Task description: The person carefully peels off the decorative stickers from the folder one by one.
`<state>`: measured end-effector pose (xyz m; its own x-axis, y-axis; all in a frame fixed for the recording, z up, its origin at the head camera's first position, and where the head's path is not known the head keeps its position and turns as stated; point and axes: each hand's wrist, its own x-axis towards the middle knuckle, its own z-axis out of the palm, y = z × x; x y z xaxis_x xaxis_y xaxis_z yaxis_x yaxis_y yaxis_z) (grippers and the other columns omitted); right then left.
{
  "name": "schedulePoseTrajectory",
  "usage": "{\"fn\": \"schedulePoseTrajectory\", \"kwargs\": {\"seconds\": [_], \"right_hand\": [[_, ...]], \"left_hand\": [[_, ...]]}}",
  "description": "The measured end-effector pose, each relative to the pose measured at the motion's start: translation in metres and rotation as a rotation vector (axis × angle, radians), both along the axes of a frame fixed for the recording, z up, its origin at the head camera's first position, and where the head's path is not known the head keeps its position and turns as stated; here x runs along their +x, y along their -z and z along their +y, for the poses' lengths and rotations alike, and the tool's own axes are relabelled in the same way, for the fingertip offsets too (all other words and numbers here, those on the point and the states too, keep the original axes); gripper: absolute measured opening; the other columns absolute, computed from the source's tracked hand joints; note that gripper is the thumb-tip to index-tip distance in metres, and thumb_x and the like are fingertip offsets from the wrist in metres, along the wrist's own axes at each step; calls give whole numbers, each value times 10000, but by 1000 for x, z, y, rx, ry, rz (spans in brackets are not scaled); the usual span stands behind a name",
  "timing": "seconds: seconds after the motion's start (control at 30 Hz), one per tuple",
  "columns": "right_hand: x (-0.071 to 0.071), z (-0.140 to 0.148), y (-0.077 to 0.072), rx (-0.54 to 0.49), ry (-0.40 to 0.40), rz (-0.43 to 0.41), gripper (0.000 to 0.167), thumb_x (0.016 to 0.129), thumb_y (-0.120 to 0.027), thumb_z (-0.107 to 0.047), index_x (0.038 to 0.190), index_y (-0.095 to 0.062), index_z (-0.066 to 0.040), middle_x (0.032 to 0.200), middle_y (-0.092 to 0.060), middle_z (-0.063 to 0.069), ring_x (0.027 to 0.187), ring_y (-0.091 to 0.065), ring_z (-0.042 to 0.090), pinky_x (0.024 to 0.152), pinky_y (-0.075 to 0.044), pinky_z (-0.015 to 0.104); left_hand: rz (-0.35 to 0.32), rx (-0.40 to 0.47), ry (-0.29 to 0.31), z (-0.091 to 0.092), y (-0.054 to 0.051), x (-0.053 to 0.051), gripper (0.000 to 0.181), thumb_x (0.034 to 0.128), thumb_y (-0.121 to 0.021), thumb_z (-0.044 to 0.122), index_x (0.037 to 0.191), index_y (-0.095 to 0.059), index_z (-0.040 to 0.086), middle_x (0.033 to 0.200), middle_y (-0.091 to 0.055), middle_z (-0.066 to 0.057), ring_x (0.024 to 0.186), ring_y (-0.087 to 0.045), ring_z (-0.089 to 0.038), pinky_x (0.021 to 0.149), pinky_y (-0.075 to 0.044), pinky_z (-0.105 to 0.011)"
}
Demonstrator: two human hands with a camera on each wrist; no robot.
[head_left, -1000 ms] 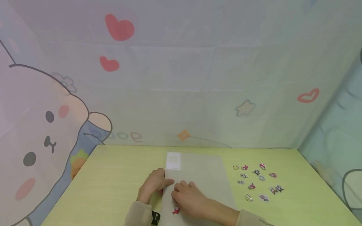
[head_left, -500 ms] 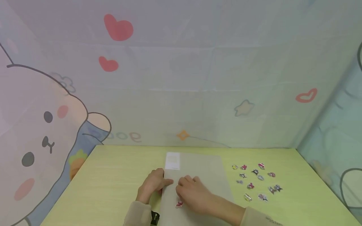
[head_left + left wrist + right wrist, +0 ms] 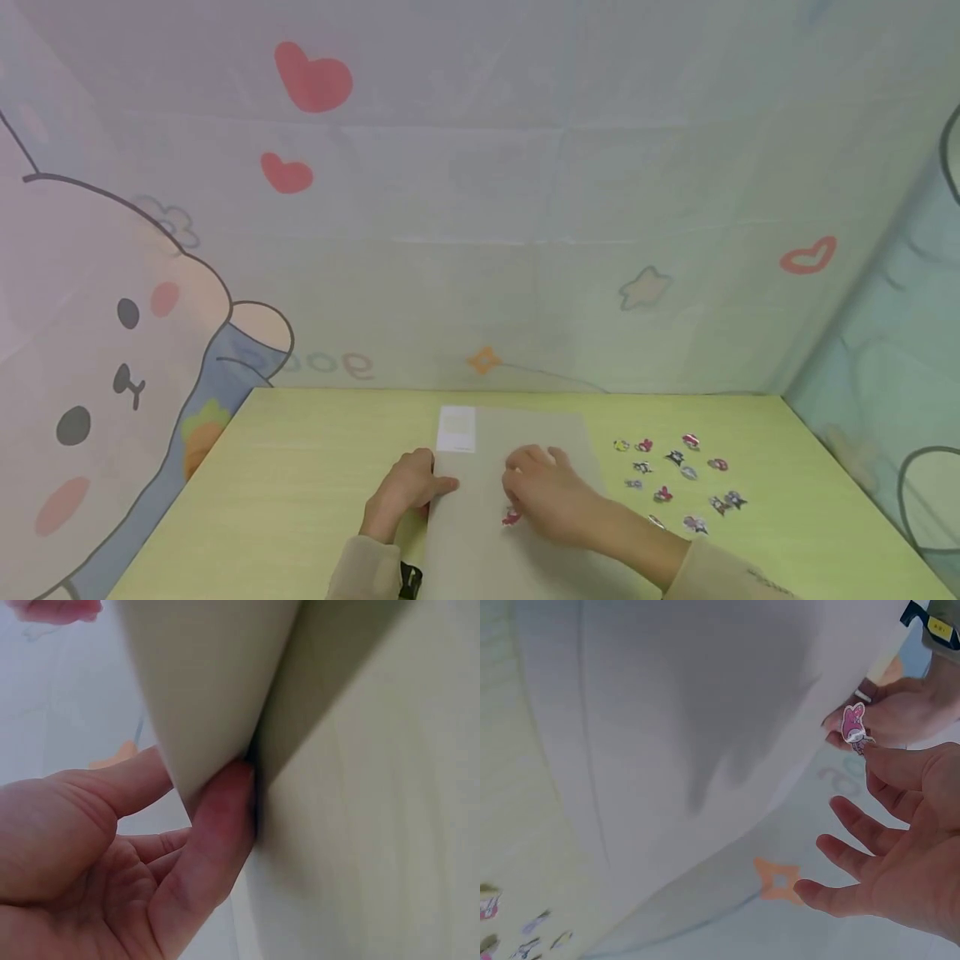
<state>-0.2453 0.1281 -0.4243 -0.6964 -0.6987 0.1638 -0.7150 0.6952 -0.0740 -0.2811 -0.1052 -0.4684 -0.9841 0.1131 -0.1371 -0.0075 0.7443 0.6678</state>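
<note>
Between the table's (image 3: 322, 450) side edges, the left hand's (image 3: 405, 492) fingers clamp a pale board (image 3: 467, 546), the right hand's (image 3: 551, 496) a pink sticker (image 3: 853, 725).

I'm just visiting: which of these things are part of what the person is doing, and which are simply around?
Seemingly part of it:
pink sticker, pinched by the right hand
pale board, its edge gripped by the left hand
loose stickers, probably, as they look similar

Simply around:
table
patterned backdrop behind it
black strap at the left wrist
</note>
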Motion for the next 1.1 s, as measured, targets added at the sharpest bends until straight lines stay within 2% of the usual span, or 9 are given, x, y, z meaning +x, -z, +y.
{"fn": "schedulePoseTrajectory", "kwargs": {"seconds": [0.2, 0.53, 1.1], "right_hand": [[-8, 25, -6, -63, 38, 7, 269, 850, -723, -62, 729, -522, -193, 1126, -581, 70, 1148, -488, 315, 935, -350, 652], [-21, 80, -11, -90, 119, 36, 265, 832, -747, -39, 760, -559, -213, 1116, -576, 62, 1117, -503, 347, 915, -329, 714], [-33, 177, 3, -154, 283, 18, 240, 852, -746, -75, 782, -571, -224, 1079, -609, 64, 1079, -519, 444, 824, -294, 792]], "left_hand": [[-4, 10, 0, 0, 0, 1, 339, 875, -743, 227, 933, -574, -62, 701, -611, -120, 512, -625, -217, 554, -485, -339], [-8, 0, 0, -1, 1, 0, 345, 879, -738, 239, 936, -574, -60, 700, -610, -116, 512, -623, -213, 563, -487, -339], [-13, 27, 15, -2, -1, 1, 340, 886, -732, 212, 960, -572, -79, 754, -624, -141, 526, -630, -218, 558, -501, -339]]}}
